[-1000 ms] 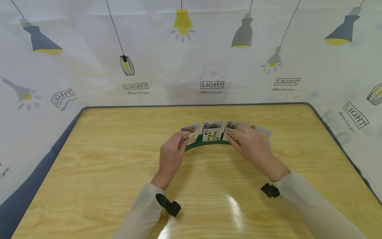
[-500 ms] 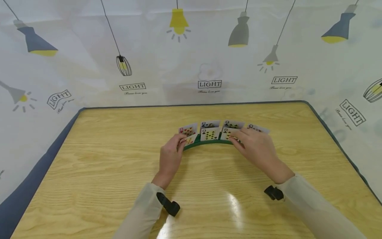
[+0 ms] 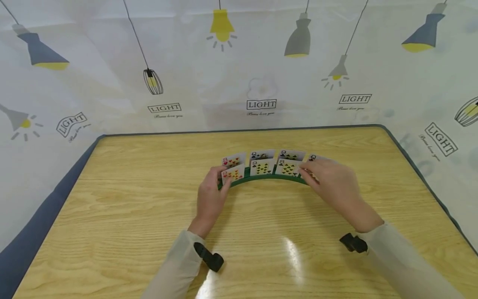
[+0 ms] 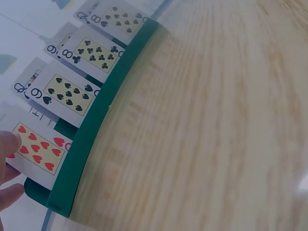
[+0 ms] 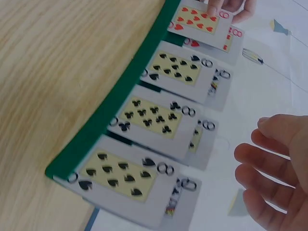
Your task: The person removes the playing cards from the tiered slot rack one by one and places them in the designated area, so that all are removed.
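Note:
A curved green card holder [image 4: 103, 106] stands on the table with playing cards upright in two rows, faces toward me. My left hand [image 3: 210, 197] is at the holder's left end and pinches the nine of hearts [image 4: 38, 150], thumb on its face and fingers behind. My right hand [image 5: 274, 178] is at the right end, fingers loosely bent, apart from the cards in the right wrist view. Closest to it stands the eight of spades [image 5: 120, 175], with a queen [image 5: 185, 202] behind. Between them, in front, are the nine of spades [image 4: 67, 91] and eight of clubs [image 4: 94, 55].
The wooden table [image 3: 149, 199] has a dark-edged border at the back and sides. A pale sheet [image 3: 239, 66] printed with lamps rises behind it. Each wrist carries a black strapped camera, one on the left sleeve [image 3: 210, 257].
My right hand has moved right, from the eight of clubs to the holder's right end. My left hand has shifted slightly, and more of the nine of hearts shows. The head view has drifted a little.

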`<state>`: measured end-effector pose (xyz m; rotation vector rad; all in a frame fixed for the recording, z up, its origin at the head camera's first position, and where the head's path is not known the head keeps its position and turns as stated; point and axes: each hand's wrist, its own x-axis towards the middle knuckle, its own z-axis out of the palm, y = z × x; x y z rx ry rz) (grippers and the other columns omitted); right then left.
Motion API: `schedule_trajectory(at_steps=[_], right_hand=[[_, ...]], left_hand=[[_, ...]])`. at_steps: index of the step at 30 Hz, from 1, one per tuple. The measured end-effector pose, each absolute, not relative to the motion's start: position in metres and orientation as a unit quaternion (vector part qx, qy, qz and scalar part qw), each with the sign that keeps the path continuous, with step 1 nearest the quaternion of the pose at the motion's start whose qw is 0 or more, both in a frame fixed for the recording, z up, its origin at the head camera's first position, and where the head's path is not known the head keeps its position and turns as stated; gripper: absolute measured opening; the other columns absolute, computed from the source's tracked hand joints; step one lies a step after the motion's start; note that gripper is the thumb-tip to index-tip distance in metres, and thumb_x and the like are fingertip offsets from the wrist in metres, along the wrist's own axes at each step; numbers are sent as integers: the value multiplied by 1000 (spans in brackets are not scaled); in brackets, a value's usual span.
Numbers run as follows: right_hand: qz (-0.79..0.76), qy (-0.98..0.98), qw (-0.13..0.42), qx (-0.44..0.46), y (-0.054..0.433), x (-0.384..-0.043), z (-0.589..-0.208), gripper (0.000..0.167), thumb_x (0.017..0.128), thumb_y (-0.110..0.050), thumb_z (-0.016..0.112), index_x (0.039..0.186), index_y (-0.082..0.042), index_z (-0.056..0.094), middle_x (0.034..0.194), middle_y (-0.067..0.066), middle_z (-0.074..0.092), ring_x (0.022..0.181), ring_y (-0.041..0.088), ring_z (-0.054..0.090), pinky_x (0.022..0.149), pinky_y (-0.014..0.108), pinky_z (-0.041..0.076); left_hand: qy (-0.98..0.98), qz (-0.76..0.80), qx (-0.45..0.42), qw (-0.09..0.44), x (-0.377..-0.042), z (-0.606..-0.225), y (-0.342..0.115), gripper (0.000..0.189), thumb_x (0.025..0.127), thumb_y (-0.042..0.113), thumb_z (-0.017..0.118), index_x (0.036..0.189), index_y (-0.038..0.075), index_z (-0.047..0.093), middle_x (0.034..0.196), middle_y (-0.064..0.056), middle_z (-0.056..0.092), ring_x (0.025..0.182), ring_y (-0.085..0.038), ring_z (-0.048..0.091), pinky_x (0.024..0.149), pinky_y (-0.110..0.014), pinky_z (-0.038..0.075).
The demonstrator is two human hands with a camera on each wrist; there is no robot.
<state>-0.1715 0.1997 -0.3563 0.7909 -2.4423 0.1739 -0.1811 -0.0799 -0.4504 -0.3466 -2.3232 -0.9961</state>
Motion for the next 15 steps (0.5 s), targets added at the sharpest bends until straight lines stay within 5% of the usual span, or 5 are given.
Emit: schedule_trajectory(at_steps=[3,9,15], right_hand=[[65,-913,289,281,208,-169,-351,59,97,-48,29,92,-8,71,79,10,69,47,16,54,33,23,25],[74,-925,274,253,219,-165,-346,19,83,-23,63,92,-8,71,82,10,69,46,15,53,34,23,24],[76,-926,275,247,224,-163,-347,32,91,-34,53,93,-8,71,80,10,69,48,16,55,35,23,28]], left_hand=[[-870,-357,-121,320,-179,-449,-84,30,80,9,71,105,2,56,88,-10,62,77,-20,61,64,-31,51],[-861,-378,-111,321,-180,-449,-89,20,82,8,68,99,2,59,80,-8,61,69,-17,61,55,-28,49],[-861,-383,-114,315,-182,-449,-84,17,82,6,68,97,2,59,81,-8,62,71,-16,61,57,-26,50]])
